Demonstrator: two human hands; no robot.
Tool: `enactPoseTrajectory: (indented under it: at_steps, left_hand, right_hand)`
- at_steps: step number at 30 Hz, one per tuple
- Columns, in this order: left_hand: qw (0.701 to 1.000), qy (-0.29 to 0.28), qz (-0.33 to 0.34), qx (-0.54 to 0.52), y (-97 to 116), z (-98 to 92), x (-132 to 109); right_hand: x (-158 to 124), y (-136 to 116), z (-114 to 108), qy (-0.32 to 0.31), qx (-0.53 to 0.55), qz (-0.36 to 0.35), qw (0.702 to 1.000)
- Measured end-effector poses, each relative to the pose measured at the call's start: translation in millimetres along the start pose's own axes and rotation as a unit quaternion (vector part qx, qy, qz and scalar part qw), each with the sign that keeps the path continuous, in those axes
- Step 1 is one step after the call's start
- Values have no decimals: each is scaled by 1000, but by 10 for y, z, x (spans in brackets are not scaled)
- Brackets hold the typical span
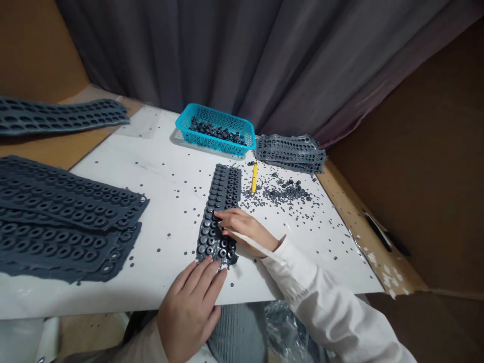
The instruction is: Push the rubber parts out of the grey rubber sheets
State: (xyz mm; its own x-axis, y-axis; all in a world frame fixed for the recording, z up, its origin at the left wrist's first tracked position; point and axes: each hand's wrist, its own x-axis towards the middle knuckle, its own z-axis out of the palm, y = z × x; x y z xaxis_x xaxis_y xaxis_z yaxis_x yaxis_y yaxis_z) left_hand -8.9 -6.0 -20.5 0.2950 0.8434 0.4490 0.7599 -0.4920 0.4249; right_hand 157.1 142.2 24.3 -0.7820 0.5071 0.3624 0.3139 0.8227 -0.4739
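Through the head camera I look down on a white table [159, 280], with a gray rubber strip [217, 194] lying lengthwise near its middle, its near end toward the person. Rows of round, raised rings run along the strip. The right hand [245, 229] is over the near half of it, fingers closed around a slim pale stick [253, 244] whose tip points down among the rings; I cannot tell whether that tip touches the rubber. The left hand [191, 305] is unclenched, palm down and fingers extended, with its fingertips at the strip's near edge. On the left I see larger ringed sheets [68, 201] lying overlapped, and behind them a long sheet with holes [64, 117]. Beyond the strip, a blue basket [209, 143] holds many small dark pieces [219, 132]. Just right of the basket I make out a stack of perforated sheets [289, 153]. A yellow stick [254, 178] lies near the strip's far right side, beside a scatter of tiny dark bits [289, 191]; more of these dot the table. White scraps [389, 277] lie by the right edge, and a gray curtain [212, 50] hangs behind everything.
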Motion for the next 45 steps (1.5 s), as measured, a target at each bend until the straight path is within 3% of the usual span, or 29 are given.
enactPoseTrajectory:
  at_steps: [5,10,13,27,37,45]
  left_hand:
    - [1000,6,-1,6,-3,0,-1]
    - [1000,7,4,13,-12,8,-15]
    - [1000,5,4,9,-11,12,-16]
    - [1000,5,7,18,3,-10,7]
    - [1000,1,1,8,-9,-4,-6]
    - [1000,9,4,1,-11,5,2]
  right_hand:
    - [88,102,-29,5,-91,-8,996]
    - [94,125,-53,62,9,27,998]
    - [52,92,-37,49,66,30,996]
    - [28,83,-25,38,95,63,993]
    - [92,129,-23,27,3,9,1000]
    - [204,291,-93,80,-49,31,995]
